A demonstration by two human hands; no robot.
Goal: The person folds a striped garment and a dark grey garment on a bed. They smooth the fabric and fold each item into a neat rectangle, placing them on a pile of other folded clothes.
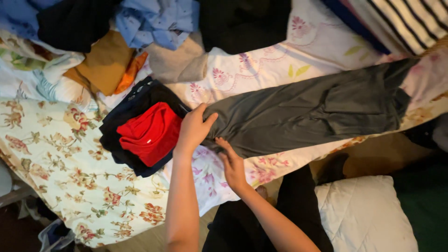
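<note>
- The grey trousers (308, 112) lie stretched flat across the bed (70, 177), running from your hands out toward the far right, on top of a floral sheet (261, 65).
- Your left hand (193, 128) rests palm down on the near end of the trousers, fingers spread and not clenched; it presses rather than grips.
- Your right hand (233, 165) sits just beside it at the lower edge of the cloth, fingertips on the fabric; whether it pinches the hem, you cannot tell.
- The cloth looks soft, thin and limp, likely light, and it will sag and crease wherever unsupported. Judge the best hold to be at the end seam or waistband, both corners at once.
- Its surface is matte with faint folds; a patch pocket shows further along.
- Just left of your hands sits a folded stack: a red garment (151, 133) on a dark navy one (135, 100).
- Loose clothes are heaped beyond.
</note>
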